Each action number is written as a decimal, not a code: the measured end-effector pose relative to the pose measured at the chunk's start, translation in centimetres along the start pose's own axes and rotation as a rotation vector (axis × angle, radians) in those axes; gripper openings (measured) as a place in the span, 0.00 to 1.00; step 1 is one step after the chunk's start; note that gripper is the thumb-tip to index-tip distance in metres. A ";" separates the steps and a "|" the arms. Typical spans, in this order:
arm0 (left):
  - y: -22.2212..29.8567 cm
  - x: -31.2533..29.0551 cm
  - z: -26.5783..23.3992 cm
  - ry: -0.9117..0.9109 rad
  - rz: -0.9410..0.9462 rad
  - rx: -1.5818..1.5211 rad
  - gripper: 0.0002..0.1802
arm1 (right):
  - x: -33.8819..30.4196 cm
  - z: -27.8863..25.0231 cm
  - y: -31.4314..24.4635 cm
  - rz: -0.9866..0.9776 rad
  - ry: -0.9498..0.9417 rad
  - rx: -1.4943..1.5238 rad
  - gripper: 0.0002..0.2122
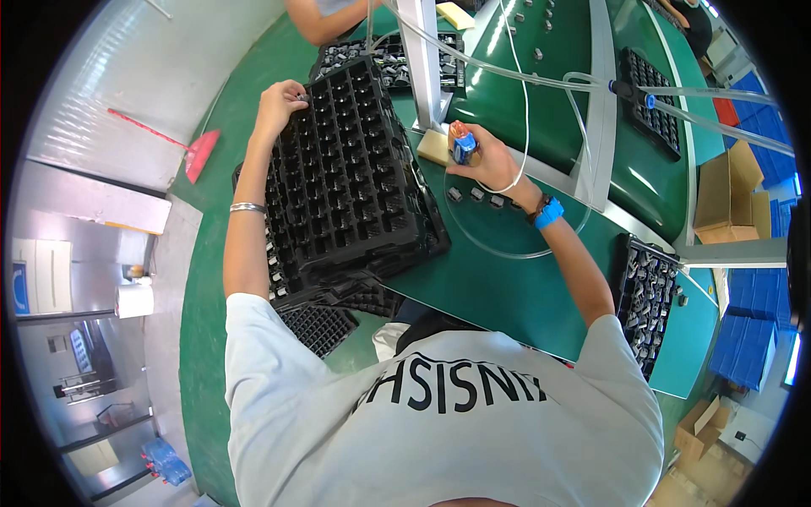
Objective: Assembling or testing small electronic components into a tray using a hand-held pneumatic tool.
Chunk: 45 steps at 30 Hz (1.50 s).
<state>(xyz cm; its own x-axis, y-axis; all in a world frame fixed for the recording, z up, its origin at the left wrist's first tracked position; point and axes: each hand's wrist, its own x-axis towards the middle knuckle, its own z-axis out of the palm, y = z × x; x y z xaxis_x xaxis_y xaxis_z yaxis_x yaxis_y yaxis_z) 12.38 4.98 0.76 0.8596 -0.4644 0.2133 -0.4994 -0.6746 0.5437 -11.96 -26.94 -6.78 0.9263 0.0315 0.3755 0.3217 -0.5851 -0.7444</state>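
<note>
My left hand (281,106) is at the far left corner of a black plastic tray (365,221) with rows of pockets. Its thumb and fingers pinch a small grey part (302,98), only partly visible. The tray lies tilted on top of a stack of similar trays, and the pockets I can see look dark. Over the green table my right hand (494,160) is wrapped round a small blue tool with an orange end (463,144). A thin hose runs close to that hand. Several small metal parts (476,194) lie in a row on the table just below it.
A yellowish block (433,147) sits by a grey metal post (425,68). Filled trays stand at the back (393,61) and at the right (646,300). Clear hoses cross above the green conveyor (557,110). Another person's arm (325,21) reaches in at the far side.
</note>
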 end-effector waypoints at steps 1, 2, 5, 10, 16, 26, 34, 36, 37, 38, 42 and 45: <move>-0.1 0.2 0.1 -0.004 0.004 -0.001 0.12 | 0.0 0.0 0.1 -0.009 0.006 -0.004 0.34; -0.2 0.5 0.1 0.010 0.005 0.006 0.10 | -0.1 0.0 0.2 -0.005 0.010 -0.005 0.34; -2.1 1.0 -0.4 -0.010 -0.019 -0.093 0.10 | 0.3 0.5 -0.4 -0.037 0.046 -0.081 0.30; -2.6 0.9 -0.6 -0.049 -0.091 -0.245 0.08 | 0.9 0.4 0.1 0.216 0.087 0.036 0.16; 0.0 -1.1 -2.5 0.058 -0.167 -0.852 0.08 | 3.9 -4.8 6.6 0.308 0.441 -0.207 0.17; 13.4 -12.5 1.0 -0.180 -0.241 -1.403 0.17 | 4.8 -8.1 11.8 0.229 0.496 -0.557 0.17; 19.9 -17.5 2.7 -0.060 0.003 -1.145 0.19 | 1.3 -3.8 -6.6 0.485 0.026 1.217 0.18; 20.8 -18.0 3.4 -0.017 0.129 -1.126 0.18 | 0.4 -3.1 -9.5 0.512 -0.145 1.346 0.18; 21.0 -18.2 3.6 -0.022 0.129 -1.128 0.18 | 0.1 -3.0 -10.7 0.531 -0.208 1.359 0.19; 21.1 -18.3 3.7 -0.040 0.191 -1.066 0.18 | -0.1 -3.1 -11.6 0.508 -0.217 1.342 0.20; 22.1 -18.6 4.1 -0.051 0.223 -1.053 0.17 | -0.6 -3.0 -12.9 0.506 -0.174 1.242 0.18; 22.1 -18.9 4.0 -0.069 0.179 -1.108 0.17 | -0.9 -3.1 -12.2 0.519 -0.281 1.232 0.20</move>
<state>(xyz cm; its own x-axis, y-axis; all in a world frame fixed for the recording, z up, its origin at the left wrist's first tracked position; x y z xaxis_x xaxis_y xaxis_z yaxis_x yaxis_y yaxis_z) -15.37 -3.46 5.47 0.7598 -0.5577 0.3340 -0.2131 0.2718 0.9385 -17.37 -22.36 3.73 0.9539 0.2798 -0.1089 -0.2438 0.5105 -0.8246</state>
